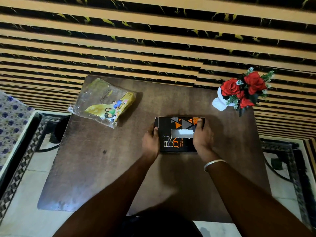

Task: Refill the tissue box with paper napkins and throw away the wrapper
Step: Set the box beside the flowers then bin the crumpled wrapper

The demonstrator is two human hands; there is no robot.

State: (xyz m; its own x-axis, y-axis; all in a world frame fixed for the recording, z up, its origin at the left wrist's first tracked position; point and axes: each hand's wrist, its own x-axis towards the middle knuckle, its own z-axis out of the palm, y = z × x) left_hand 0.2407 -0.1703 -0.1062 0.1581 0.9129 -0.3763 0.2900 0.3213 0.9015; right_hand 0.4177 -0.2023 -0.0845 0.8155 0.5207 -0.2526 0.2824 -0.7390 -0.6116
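Left hand [151,140] and right hand [202,136] clamped on the short ends of the black cardboard tissue box [178,134] mid-table [95,168], likely light and crushable, best gripped by its ends; crinkly plastic wrapper [104,101] well apart, far left; napkins inside slot hard to confirm.

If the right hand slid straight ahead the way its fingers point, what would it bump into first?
Nothing on the table, as far as I can tell. The right hand points across bare table toward the striped wall; the flowers sit off to its right.
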